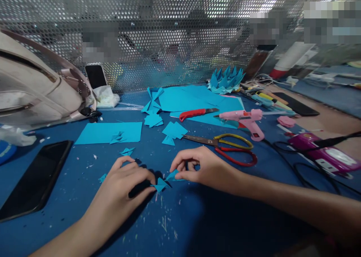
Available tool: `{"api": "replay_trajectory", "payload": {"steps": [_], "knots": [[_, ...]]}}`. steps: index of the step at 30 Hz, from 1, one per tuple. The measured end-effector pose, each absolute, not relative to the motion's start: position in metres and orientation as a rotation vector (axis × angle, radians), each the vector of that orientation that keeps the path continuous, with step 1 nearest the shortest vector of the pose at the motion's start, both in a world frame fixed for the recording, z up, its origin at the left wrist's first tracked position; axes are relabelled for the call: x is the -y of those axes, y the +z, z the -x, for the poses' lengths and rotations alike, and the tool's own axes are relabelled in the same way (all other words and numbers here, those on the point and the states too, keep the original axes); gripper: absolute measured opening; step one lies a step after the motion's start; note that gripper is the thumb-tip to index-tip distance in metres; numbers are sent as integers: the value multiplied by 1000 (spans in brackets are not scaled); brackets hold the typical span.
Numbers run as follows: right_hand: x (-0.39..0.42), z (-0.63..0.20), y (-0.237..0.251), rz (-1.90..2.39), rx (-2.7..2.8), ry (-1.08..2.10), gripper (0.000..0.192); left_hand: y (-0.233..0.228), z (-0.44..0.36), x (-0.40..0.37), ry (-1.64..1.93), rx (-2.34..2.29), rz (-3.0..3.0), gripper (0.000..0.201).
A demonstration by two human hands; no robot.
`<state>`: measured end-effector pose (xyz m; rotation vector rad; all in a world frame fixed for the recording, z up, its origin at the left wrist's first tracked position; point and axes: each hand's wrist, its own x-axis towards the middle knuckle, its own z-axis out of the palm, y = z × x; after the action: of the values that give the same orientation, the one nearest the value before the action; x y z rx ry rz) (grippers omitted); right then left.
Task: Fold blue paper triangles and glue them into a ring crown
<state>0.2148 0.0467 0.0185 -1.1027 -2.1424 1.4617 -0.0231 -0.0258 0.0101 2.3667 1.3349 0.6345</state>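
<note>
My left hand (128, 180) rests on the dark blue table (197, 219), its fingertips pinching one end of a small folded light blue paper piece (166, 180). My right hand (201, 166) pinches the other end of the same piece between thumb and forefinger. The piece lies low over the table between the two hands. More folded blue paper pieces (173, 132) lie just beyond the hands, and a flat blue sheet (109, 133) lies further left.
Scissors (225, 148) with red and yellow handles lie right of the hands, beside a pink glue gun (248, 121) and a red utility knife (197, 113). A black phone (35, 180) is at left, a beige bag (36, 87) behind it, a folded paper crown (225, 80) by the mesh wall.
</note>
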Motion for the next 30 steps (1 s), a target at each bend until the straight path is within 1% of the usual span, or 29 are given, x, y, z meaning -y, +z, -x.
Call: {"api": "replay_trajectory", "payload": {"steps": [12,20,24,28,30], "knots": [[-42,-212,21,1056,2172,1470,13,11,21,28,658,-1334,-2371,5],[-41,-212,18,1025,2203,1422,13,10,20,27,657,-1349,-2356,6],[-41,-211,17,1038,2206,1420,12,7,21,26,672,-1379,-2331,2],[-41,-212,16,1011,2201,1407,13,8,22,23,643,-1450,-2308,18],[-41,-212,16,995,2199,1412,13,10,21,22,590,-1475,-2308,20]]}}
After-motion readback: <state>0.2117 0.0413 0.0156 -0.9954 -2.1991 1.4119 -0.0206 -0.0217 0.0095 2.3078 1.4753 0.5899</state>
